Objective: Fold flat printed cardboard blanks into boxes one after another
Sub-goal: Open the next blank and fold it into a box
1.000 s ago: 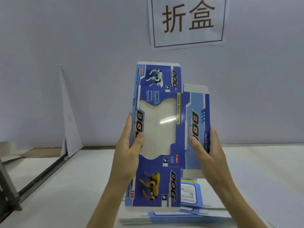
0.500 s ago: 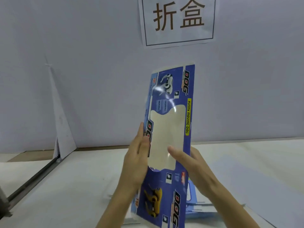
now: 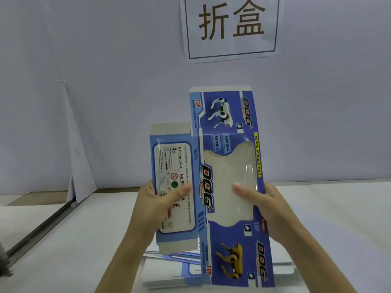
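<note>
At the far left a dark metal rail (image 3: 40, 227) runs diagonally across the white table top (image 3: 69, 246), and behind it a folded white sheet of card (image 3: 79, 166) leans upright against the pale wall (image 3: 105, 81).

The left hand (image 3: 157, 205) comes next. Its thumb lies across the printed face of the pale blue side panel with the white specification label (image 3: 174, 187), and its fingers are curled behind that panel, so the hand is pinching the card between thumb and fingers.

This panel is part of the flat blue printed cardboard blank with a clear plastic window (image 3: 229, 187), which is held upright in the air above the table, in front of the wall and roughly facing the camera. The label panel sits to the left of the taller main panel, which carries a white toy dog at the top, a yellow one at the bottom and the word DOG along its length.

Below the held blank, a low stack of further flat blue and white blanks (image 3: 169, 269) lies on the table; how many there are is hard to say, since they are partly hidden.

The right hand (image 3: 267, 210) grips the blank's right edge, thumb pressed on the clear window and fingers wrapped behind the card.

High on the wall hangs a white paper sign with two large brown Chinese characters (image 3: 231, 24).
</note>
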### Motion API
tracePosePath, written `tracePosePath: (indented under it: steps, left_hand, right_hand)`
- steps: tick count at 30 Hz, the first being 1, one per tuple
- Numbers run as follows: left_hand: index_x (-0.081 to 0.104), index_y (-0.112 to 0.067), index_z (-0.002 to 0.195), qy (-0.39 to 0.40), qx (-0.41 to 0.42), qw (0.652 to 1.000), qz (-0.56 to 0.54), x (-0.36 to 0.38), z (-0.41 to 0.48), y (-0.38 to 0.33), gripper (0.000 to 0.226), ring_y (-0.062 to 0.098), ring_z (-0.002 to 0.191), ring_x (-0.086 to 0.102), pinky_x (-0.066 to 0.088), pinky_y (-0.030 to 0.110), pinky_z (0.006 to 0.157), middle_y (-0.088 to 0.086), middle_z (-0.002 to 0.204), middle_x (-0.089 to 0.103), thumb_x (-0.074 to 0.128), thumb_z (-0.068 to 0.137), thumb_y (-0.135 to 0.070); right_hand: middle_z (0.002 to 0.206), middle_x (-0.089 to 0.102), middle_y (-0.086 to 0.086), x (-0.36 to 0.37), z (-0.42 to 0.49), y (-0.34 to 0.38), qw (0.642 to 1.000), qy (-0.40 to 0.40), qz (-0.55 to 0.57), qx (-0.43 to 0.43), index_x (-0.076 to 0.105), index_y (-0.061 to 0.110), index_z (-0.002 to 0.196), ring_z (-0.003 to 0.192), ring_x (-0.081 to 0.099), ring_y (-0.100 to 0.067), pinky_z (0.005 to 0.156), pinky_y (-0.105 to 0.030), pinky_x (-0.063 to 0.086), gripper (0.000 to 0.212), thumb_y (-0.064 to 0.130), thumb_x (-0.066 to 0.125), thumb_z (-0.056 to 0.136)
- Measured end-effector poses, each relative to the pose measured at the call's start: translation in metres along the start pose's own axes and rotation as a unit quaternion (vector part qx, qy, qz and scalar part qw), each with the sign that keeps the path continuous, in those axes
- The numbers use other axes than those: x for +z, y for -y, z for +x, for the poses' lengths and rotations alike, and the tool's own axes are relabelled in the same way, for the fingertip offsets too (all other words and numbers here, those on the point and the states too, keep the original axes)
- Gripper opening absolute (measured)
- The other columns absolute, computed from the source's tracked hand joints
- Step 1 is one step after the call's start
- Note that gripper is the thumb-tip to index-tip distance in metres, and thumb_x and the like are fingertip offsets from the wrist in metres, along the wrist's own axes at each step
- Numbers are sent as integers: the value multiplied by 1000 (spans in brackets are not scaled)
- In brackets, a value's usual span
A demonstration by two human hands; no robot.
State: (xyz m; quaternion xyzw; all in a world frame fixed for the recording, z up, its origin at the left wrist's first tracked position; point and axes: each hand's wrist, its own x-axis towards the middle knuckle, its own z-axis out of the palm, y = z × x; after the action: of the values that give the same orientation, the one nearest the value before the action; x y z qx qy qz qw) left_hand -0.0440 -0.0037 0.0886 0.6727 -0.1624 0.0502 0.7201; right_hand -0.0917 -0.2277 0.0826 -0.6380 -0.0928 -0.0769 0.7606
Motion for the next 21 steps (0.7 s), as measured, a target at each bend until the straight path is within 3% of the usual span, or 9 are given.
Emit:
tracePosePath:
  steps: [3, 6, 9, 15, 17, 19, 21]
  left_hand:
    - [63, -19, 108, 14, -18, 999, -31, 1, 0, 0, 46, 29, 80, 73, 61, 39, 61, 7, 94, 75, 72, 64, -29]
    - [64, -17, 107, 22, -18, 998, -53, 5, -2, 0, 43, 29, 78, 73, 60, 35, 57, 8, 93, 75, 71, 66, -25]
    - [63, -17, 108, 24, -3, 999, -41, 6, -4, -1, 48, 28, 78, 73, 59, 33, 55, 7, 93, 75, 72, 63, -30]
    - [61, -21, 106, -28, -10, 1000, -4, 8, -1, 1, 46, 19, 74, 73, 58, 29, 54, 3, 92, 75, 72, 63, -36]
    - [53, -27, 116, -72, 23, 994, 74, 15, -4, 2, 53, 3, 84, 69, 53, 13, 57, -9, 108, 68, 67, 68, -45]
    - [37, -35, 137, -87, 85, 983, 138, 25, -10, -2, 67, -6, 105, 55, 43, -2, 68, -22, 126, 49, 64, 77, -49]
    - [31, -37, 144, -5, 136, 983, 122, 34, -15, -2, 78, -7, 119, 49, 42, 1, 85, -26, 136, 47, 68, 78, -57]
  right_hand:
    - [95, 74, -13, 0, 1, 1, 999, -32, 23, -9, 70, 18, 98, 79, 73, -33, 55, -31, 57, 35, 41, 78, 73]
    - [95, 74, -13, -2, 1, 1, 997, -55, 50, -20, 70, 24, 89, 78, 73, -33, 52, -32, 57, 26, 41, 71, 69]
    - [96, 74, -13, -4, 0, 1, 998, -52, 47, -6, 64, 17, 101, 80, 73, -34, 54, -33, 58, 41, 42, 69, 69]
    - [95, 75, -12, 3, -1, 2, 997, -68, 37, -14, 62, 13, 106, 79, 73, -32, 55, -33, 59, 49, 43, 70, 69]
    - [93, 75, -10, 11, -1, 1, 994, -95, 17, -55, 64, 14, 105, 78, 73, -31, 55, -33, 59, 43, 43, 67, 72]
    - [94, 73, -15, 21, -1, -1, 985, -121, -24, -119, 67, 17, 105, 83, 70, -37, 63, -43, 60, 39, 43, 64, 77]
    - [104, 71, -12, 33, -2, -3, 982, -79, -38, -167, 67, 23, 110, 96, 67, -35, 80, -44, 57, 34, 45, 63, 84]
